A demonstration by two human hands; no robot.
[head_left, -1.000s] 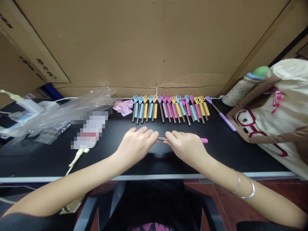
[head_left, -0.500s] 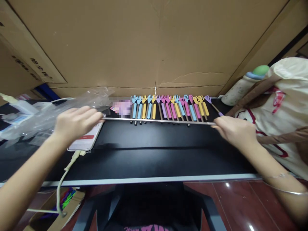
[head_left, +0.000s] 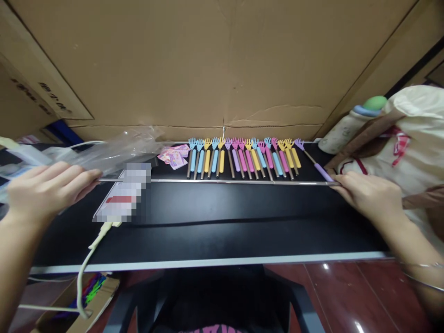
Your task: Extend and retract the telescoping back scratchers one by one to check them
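Left hand (head_left: 52, 189) and right hand (head_left: 373, 194) both closed, fingers wrapped round opposite ends of long metal rod (head_left: 194, 181); rod spans left to right above black table (head_left: 222, 243), along near side of claw-headed sticks (head_left: 243, 160) in row; rod passes over phone (head_left: 120, 208) at left; purple stick (head_left: 322, 171) lies at right, near right hand; cloth bag (head_left: 423, 148) at right edge

Brown cardboard (head_left: 159, 60) upright behind, black desk (head_left: 236, 243) with pale edge (head_left: 225, 262), glossy red tiled floor (head_left: 336, 286), reflected light (head_left: 359, 327).
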